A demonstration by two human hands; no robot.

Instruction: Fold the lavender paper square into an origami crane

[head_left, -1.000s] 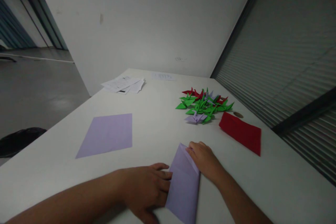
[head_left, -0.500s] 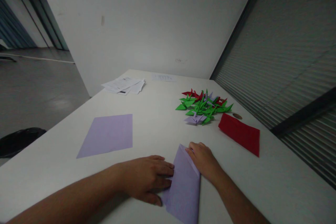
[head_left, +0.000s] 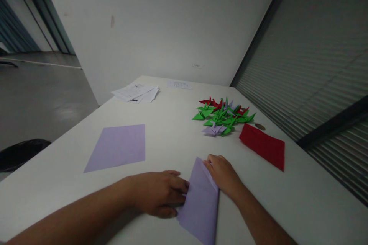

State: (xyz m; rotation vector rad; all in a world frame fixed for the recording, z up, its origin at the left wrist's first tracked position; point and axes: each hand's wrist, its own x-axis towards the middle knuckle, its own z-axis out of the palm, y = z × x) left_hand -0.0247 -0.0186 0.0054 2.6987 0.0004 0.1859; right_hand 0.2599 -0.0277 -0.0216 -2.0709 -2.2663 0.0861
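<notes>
A folded lilac paper (head_left: 199, 203) lies on the white table (head_left: 172, 138) right in front of me. My left hand (head_left: 159, 193) rests on its left edge, fingers together and pressing the paper flat. My right hand (head_left: 222, 174) holds down the paper's upper right corner with curled fingertips. A flat lilac sheet (head_left: 117, 147) lies to the left, apart from both hands.
A pile of green, red and lilac paper cranes (head_left: 222, 116) sits at the middle right, with a red sheet (head_left: 263, 145) and a small coin (head_left: 260, 126) beside it. White printed papers (head_left: 135, 92) lie at the far end. A dark bin (head_left: 20, 153) stands left of the table.
My left hand slid along the paper's left edge, first up then slightly back. The right hand stayed on the corner.
</notes>
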